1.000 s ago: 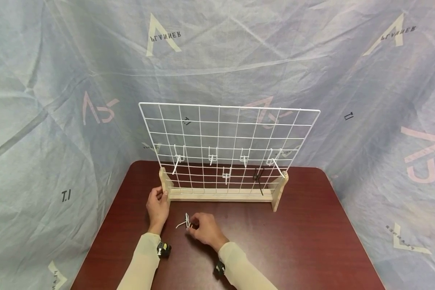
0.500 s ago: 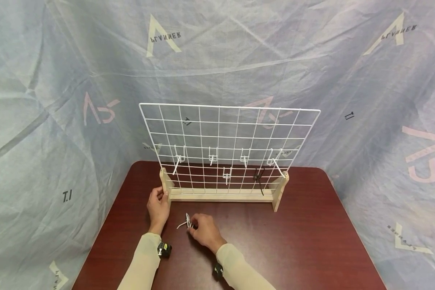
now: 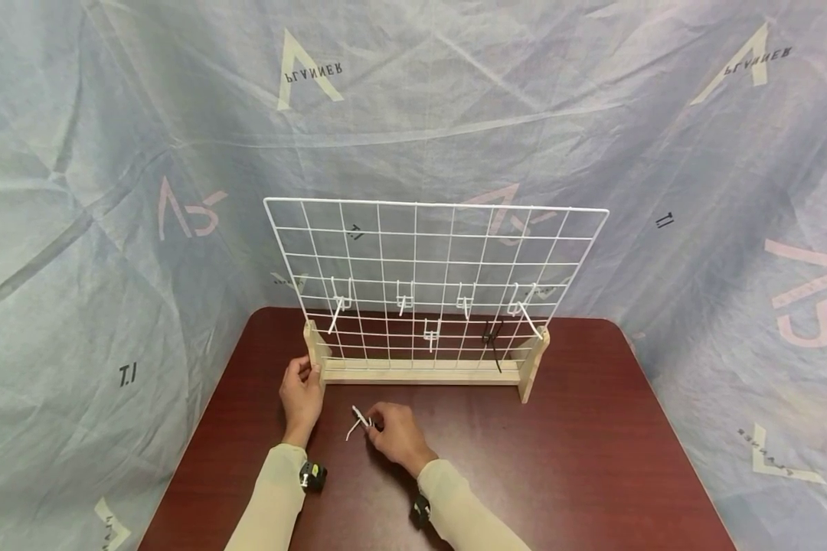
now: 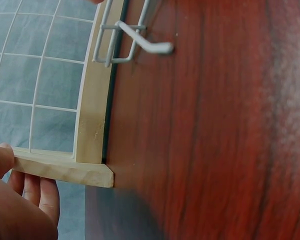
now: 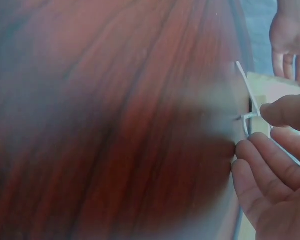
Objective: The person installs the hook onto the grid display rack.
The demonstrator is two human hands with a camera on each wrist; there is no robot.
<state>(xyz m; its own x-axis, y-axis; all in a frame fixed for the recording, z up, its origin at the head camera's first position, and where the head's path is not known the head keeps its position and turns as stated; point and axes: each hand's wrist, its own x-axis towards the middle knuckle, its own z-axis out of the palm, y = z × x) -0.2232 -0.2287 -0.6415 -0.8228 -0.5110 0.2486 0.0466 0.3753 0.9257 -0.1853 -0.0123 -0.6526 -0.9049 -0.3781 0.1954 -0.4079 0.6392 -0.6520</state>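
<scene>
A white wire grid rack [image 3: 416, 263] stands in a pale wooden base, with several white hooks and one black hook [image 3: 491, 335] hanging on it. My left hand [image 3: 301, 394] grips the rack's left wooden end piece [image 4: 65, 170], thumb on one side and fingers on the other. In front of the base, my right hand [image 3: 397, 435] pinches a white wire hook [image 3: 361, 417] between thumb and fingers, above the table. The left wrist view shows that hook's bent prong and wire frame close by; my right fingers [image 5: 262, 170] cover part of it in the right wrist view.
The dark red tabletop [image 3: 579, 459] reaches out on both sides of the rack. Grey printed cloth [image 3: 413, 115] hangs behind and at the sides. The right wooden end piece [image 3: 534, 366] juts toward the front.
The hook in my right hand has turned, its prong swinging from pointing left to pointing down toward the front. My left hand keeps its place on the wooden end piece.
</scene>
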